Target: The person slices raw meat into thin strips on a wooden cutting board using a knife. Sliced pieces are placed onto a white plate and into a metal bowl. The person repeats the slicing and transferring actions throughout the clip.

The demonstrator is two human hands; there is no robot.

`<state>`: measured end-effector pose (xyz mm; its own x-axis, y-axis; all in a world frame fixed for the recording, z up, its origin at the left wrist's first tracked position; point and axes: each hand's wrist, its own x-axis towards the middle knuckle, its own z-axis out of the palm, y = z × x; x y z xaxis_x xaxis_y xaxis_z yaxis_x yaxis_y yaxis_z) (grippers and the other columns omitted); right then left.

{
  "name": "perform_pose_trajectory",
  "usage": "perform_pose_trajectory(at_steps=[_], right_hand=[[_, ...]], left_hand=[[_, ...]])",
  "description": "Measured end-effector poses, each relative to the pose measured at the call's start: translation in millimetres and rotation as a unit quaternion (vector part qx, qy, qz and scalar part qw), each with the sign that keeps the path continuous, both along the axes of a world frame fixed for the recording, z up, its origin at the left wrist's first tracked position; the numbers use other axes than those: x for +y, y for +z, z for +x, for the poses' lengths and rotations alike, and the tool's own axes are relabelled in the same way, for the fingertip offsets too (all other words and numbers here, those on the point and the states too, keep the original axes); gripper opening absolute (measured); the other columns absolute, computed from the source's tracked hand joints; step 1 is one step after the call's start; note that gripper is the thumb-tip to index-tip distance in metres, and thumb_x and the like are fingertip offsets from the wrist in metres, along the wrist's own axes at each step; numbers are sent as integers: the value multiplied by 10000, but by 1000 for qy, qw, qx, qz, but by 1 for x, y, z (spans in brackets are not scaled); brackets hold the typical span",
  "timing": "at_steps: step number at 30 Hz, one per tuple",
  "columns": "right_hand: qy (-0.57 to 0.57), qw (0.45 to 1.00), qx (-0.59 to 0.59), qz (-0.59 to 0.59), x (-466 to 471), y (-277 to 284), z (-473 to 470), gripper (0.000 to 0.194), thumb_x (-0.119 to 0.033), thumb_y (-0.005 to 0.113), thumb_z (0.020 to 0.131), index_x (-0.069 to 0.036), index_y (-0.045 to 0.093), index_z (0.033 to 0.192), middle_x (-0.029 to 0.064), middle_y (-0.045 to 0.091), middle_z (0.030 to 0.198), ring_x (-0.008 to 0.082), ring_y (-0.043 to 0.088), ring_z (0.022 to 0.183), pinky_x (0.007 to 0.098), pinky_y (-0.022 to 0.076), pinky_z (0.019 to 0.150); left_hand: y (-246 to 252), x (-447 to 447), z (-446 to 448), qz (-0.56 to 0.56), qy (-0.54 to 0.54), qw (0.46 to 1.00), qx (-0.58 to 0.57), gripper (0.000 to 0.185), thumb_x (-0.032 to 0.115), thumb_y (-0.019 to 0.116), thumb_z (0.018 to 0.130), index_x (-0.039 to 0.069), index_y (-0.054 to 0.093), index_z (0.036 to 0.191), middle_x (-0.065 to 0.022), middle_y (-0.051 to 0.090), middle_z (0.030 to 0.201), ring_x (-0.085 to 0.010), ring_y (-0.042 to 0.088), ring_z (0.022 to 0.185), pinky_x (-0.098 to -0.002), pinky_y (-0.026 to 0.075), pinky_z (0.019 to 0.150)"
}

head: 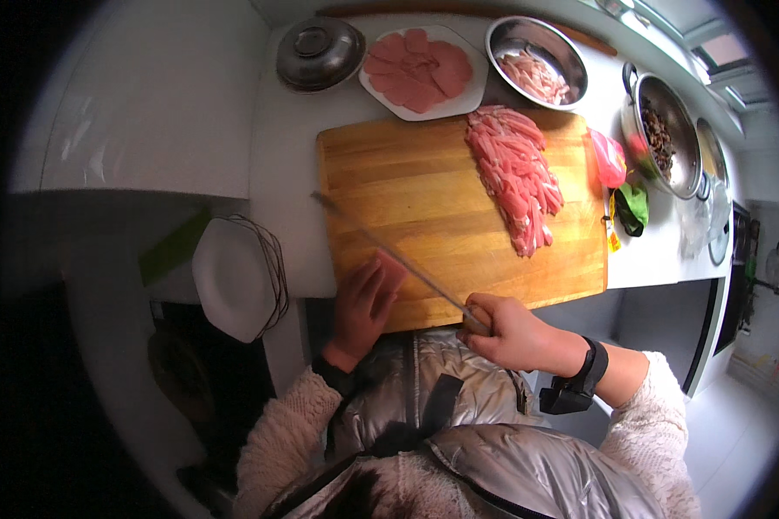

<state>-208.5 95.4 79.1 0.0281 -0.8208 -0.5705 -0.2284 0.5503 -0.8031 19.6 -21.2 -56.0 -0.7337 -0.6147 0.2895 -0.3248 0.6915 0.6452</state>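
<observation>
My right hand (509,331) grips the wooden handle of a knife (402,259), whose long blade slants up and left over the wooden cutting board (422,175). At the board's near left corner, my left hand (361,308) rests with its fingers on a small block of pink meat (391,271), beside the blade. The blade shows nearly edge-on, and whether it touches the meat I cannot tell. A long heap of raw meat strips (516,178) lies on the right half of the board.
Behind the board stand an upturned metal bowl (321,55), a white plate (480,87) of round pink meat slices and a steel bowl (578,58) of pale strips. To the right are a pink bag (607,159), a green cloth-like item (633,207) and a two-handled pot (685,136). A white dish (234,279) is left.
</observation>
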Motion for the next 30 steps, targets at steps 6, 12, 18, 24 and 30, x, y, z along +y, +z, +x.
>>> perform_pose_trajectory(at_steps=[6, 12, 18, 24, 30], right_hand=[[68, 998, -6, -8, 5, -8, 5, 260, -166, 629, 786, 24, 522, 926, 263, 606, 781, 447, 602, 790, 470, 487, 684], [66, 998, -11, -2, 2, -15, 7, 281, -177, 628, 788, 37, 521, 935, 282, 604, 792, 454, 602, 814, 484, 489, 695], [48, 999, -25, 5, 0, -19, 8, 285, -178, 622, 791, 42, 520, 941, 287, 604, 799, 462, 599, 821, 487, 489, 706], [52, 999, -6, 3, -1, -22, 10, 230, -124, 621, 792, 17, 528, 948, 251, 609, 785, 426, 613, 794, 441, 487, 679], [43, 998, -32, 18, -6, -25, 8, 200, -106, 618, 794, 22, 534, 924, 231, 607, 777, 396, 615, 767, 416, 485, 680]], left_hand=[[-5, 2, 14, 0, -13, 997, -81, 395, 133, 673, 820, 29, 572, 1187, -195, 557, 1174, -419, 516, 1085, -503, 420, 948], [-9, 2, 15, 6, 3, 997, -72, 423, 145, 697, 788, 24, 586, 1178, -210, 538, 1208, -438, 494, 1124, -518, 401, 973], [0, -2, 7, 4, -1, 998, -63, 428, 149, 702, 798, 24, 594, 1193, -210, 542, 1227, -435, 491, 1151, -510, 388, 1003], [8, -1, 0, 11, 12, 999, -50, 380, 136, 688, 817, 25, 609, 1172, -204, 558, 1211, -421, 511, 1133, -504, 395, 1001], [12, -5, -3, 15, -2, 999, -29, 357, 98, 723, 795, 31, 625, 1131, -171, 598, 1158, -382, 568, 1078, -468, 453, 947]])
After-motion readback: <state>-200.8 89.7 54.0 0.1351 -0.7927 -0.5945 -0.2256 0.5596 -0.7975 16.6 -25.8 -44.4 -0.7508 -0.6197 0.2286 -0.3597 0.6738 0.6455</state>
